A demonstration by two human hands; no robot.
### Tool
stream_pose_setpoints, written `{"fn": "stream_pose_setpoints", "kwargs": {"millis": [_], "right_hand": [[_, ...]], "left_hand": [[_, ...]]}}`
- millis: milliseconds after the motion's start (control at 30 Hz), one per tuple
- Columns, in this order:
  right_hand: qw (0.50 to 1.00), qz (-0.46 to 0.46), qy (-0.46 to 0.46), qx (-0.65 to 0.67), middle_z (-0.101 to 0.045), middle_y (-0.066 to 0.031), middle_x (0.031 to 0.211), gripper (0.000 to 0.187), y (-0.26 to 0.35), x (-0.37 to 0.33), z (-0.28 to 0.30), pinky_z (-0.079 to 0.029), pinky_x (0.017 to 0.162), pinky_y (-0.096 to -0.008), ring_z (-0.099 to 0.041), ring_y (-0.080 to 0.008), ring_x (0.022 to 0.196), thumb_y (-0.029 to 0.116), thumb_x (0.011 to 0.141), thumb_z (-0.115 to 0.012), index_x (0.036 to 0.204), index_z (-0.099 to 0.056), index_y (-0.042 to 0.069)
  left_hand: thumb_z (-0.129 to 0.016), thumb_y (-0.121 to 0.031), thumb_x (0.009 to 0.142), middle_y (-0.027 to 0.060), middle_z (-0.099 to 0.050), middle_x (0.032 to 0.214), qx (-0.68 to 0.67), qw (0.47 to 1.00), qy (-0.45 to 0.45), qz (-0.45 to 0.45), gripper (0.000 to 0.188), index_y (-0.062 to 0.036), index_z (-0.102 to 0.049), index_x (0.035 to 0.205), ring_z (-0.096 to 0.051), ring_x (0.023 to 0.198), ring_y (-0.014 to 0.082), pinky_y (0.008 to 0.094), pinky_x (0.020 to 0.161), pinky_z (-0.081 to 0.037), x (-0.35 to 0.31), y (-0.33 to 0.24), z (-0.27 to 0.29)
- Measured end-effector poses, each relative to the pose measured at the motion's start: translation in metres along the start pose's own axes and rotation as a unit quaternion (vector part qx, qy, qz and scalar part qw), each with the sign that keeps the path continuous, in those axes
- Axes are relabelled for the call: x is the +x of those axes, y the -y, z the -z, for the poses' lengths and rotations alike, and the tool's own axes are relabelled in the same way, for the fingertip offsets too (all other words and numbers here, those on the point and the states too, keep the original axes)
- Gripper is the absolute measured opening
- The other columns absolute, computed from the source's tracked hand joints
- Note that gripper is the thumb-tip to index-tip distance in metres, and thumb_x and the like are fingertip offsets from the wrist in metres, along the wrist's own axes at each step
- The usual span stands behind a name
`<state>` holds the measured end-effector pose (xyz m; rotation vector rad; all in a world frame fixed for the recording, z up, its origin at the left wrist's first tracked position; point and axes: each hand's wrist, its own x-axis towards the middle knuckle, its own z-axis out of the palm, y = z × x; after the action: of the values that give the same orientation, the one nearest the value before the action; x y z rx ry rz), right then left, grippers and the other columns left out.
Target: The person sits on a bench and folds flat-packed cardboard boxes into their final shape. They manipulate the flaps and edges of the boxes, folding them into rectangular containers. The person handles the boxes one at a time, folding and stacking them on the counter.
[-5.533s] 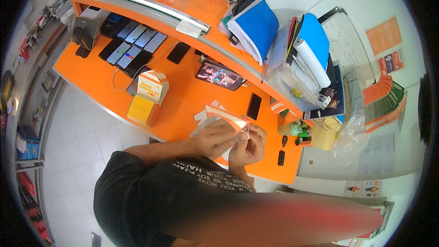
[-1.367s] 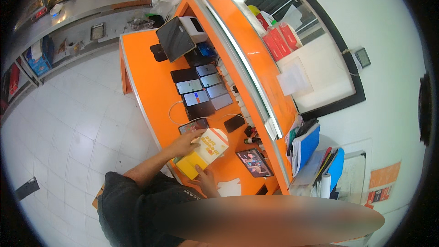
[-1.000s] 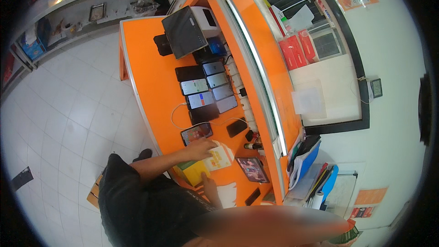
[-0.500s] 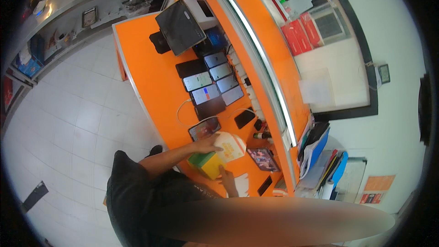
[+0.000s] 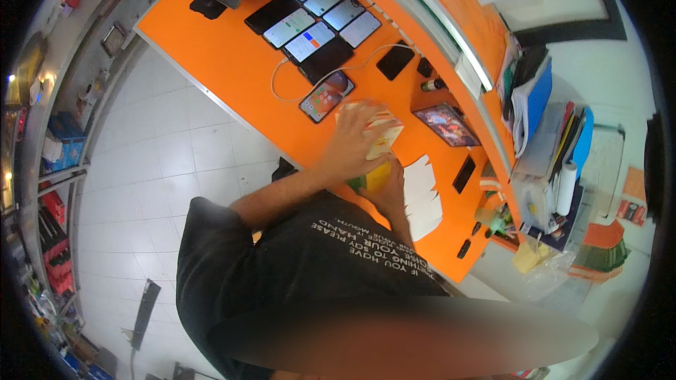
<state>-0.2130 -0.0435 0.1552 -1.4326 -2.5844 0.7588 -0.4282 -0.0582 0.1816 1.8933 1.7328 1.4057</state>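
Observation:
My left hand, somewhat blurred, has its fingers curled over a cream-white printed packet with orange and yellow marks. Whether that is one piece or a stack is hidden. Just below it, my right hand is wrapped round a small yellow-and-green box, which rests near my body at the counter's edge. The packet and the box are close together, and my fingers cover where they meet. A phone with a lit screen lies just beyond my left hand. White paper with a jagged edge lies right of my right hand.
An orange counter carries several phones in rows and a white cable. A tablet leans at the right. Another phone lies near it. Folders stand beyond the counter's right end.
The view has turned, so the counter appears shifted. My right hand has closed further round the box. My left hand's fingers now reach over the packet, and both hands are nearer each other.

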Motion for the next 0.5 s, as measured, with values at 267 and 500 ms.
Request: {"fn": "stream_pose_setpoints", "kwargs": {"millis": [267,500], "right_hand": [[0.95,0.158,0.227,-0.142,-0.036,-0.0067,0.154,0.092,-0.027,0.001,0.055,-0.033,0.114,-0.0533,-0.034,-0.0353,0.143,0.016,0.069,-0.085,0.147,-0.038,0.028],[0.94,0.237,0.005,-0.243,-0.041,-0.0101,0.151,0.074,-0.054,0.043,0.053,-0.031,0.114,-0.0548,-0.034,-0.0355,0.142,0.014,0.083,-0.071,0.149,-0.04,0.027]], "left_hand": [[-0.081,-0.057,0.064,0.0149,-0.039,0.152,0.283,0.858,0.418,-0.097,0.105,-0.0111,-0.04,0.148,-0.028,0.147,0.0329,0.0597,0.12,-0.008,-0.008,-0.004,-0.038],[-0.074,-0.07,0.067,0.0227,-0.052,0.134,0.173,0.855,0.394,0.29,0.115,-0.0081,-0.028,0.152,-0.054,0.123,0.0412,0.0538,0.104,-0.043,-0.053,0.003,-0.028]]}}
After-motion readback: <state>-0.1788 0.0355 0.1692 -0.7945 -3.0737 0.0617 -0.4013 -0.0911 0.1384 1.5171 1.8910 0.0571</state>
